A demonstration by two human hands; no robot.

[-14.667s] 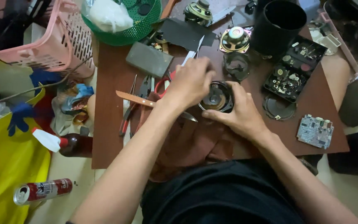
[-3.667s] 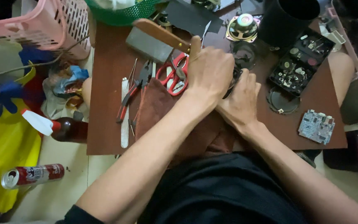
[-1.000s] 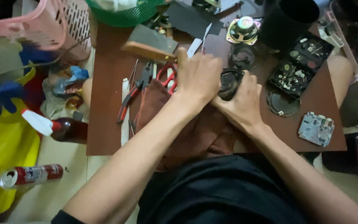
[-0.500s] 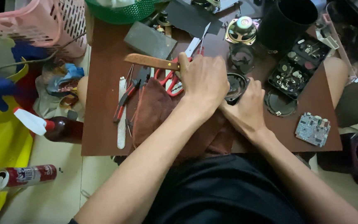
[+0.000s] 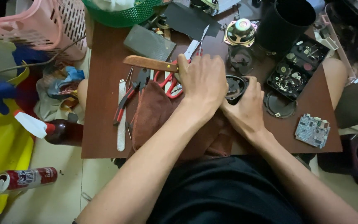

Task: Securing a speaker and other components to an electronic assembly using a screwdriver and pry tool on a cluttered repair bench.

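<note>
1. A pink basket [image 5: 42, 25] sits in the upper left of the frame; what it holds cannot be made out. A green basket [image 5: 125, 12] at top centre holds something pale and crumpled. A black cylindrical container [image 5: 284, 23] stands at upper right, its mouth open and its inside too dark to read.
2. A black tray [image 5: 297, 68] right of centre holds several small round parts and fittings.
3. Counted on the brown table [image 5: 100, 137]: one loose speaker driver [image 5: 240, 33] with a pale centre, one green circuit board [image 5: 313, 130] at lower right, one pair of red-handled scissors [image 5: 166, 83], one pair of pliers [image 5: 125, 101], one flat metal file [image 5: 122, 120], one grey block [image 5: 150, 42]. On the floor at lower left lie one red drink can [image 5: 21, 180] and one dark bottle [image 5: 61, 132].
4. The left hand [image 5: 201, 81] is closed around a knife with a wooden handle [image 5: 150, 63]. The handle's long axis runs almost level, its free end pointing to the left of the frame; the blade is hidden under the hand.
5. The right hand [image 5: 247, 108] grips a round black speaker part [image 5: 235, 87] at frame centre, over a brown cloth [image 5: 162, 116], its open face turned up and left towards the left hand.
</note>
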